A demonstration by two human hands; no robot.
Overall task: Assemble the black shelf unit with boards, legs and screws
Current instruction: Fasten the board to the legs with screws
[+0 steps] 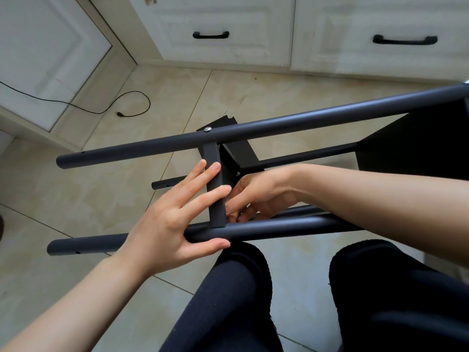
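The black shelf unit lies on its side in front of me. Its upper round leg (279, 121) runs left to right with a silver screw head (207, 129) near the middle. A flat black crossbar (216, 184) joins it to the near round leg (266, 228). My left hand (175, 219) presses straight fingers against the crossbar while its thumb hooks under the near leg. Behind the crossbar my right hand (253, 196) reaches in with curled fingers at the joint; what it pinches is hidden. A black board (416, 146) stands at the right.
White cabinets with black drawer handles (210, 34) line the far side. A black cable with a plug (121, 113) lies on the beige tiled floor at left. My knees in dark trousers (236, 295) sit just below the frame.
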